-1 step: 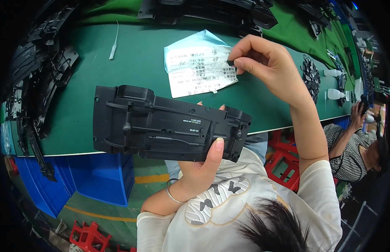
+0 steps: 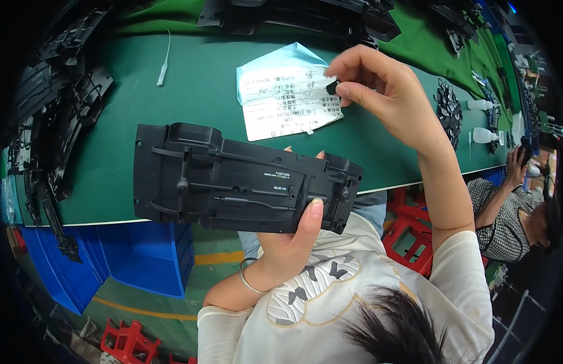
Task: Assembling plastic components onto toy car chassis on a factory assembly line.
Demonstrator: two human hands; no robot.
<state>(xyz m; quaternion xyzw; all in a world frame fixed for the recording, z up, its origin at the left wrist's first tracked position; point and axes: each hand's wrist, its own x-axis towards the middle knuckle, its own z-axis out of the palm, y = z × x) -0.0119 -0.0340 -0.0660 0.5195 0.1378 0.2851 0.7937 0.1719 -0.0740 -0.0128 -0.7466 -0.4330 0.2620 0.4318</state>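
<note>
My left hand (image 2: 306, 227) grips a long black plastic toy-car chassis (image 2: 239, 182) near its right end. The thumb presses on its upward face, and fingertips show past the far edge. Moulded ribs, rods and small holes cover that face. Beyond the chassis, to the right, my right hand (image 2: 378, 88) is raised above a printed paper slip (image 2: 275, 115). A small black plastic part (image 2: 333, 88) is held at the thumb tip; its exact shape is hard to make out. The slip lies over a light blue sheet or bag (image 2: 293, 54).
Piles of black plastic parts lie at the left (image 2: 69, 91) and right (image 2: 449, 112) of the green table (image 2: 130, 109). A thin-tipped white tube (image 2: 162, 76) and a clear bottle (image 2: 485, 135) rest there. Blue bins (image 2: 142, 261) and red stools (image 2: 409, 236) stand below. Another person (image 2: 512, 212) sits at right.
The index finger of my right hand has lifted slightly from the thumb, so more of the small black part shows. My left hand and the chassis have barely moved.
</note>
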